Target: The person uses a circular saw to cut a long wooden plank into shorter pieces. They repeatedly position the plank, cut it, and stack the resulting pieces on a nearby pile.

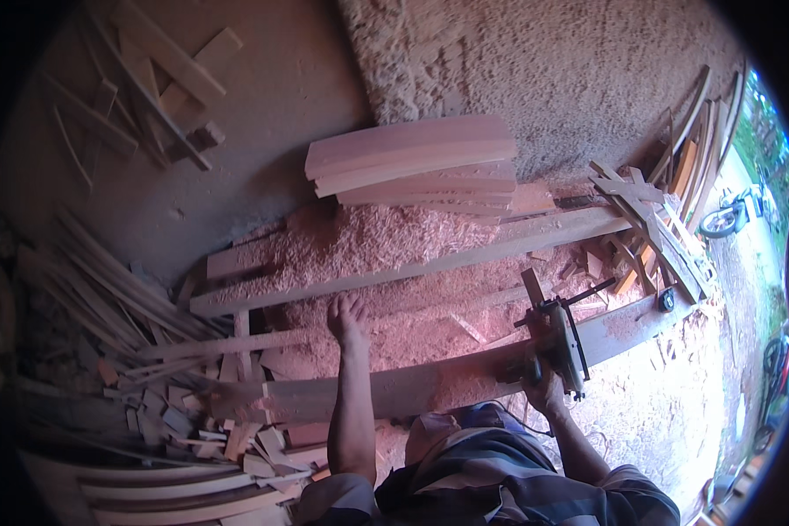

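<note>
My left hand (348, 317) is over the pink shavings between two long timbers, just in front of the farther beam. Its fingers are loosely curled, and nothing shows in them. My right hand (545, 392) is closed on the rear of a handheld circular saw (559, 340), which has a dark metal base and a thin rod sticking out to the right. The saw rests on the near wooden plank (394, 386), a long board running from left to right across the bench. Its underside and blade are hidden. A short piece of wood (532, 286) stands at the saw's far end.
Pink shavings (386, 241) heap against the long beam (412, 264). Behind them lie stacked curved boards (412, 151). Offcuts (167, 412) and curved strips (105, 280) crowd the left. Crossed slats (644, 219) and a small black object (667, 300) lie right. A motorcycle (732, 215) stands outside.
</note>
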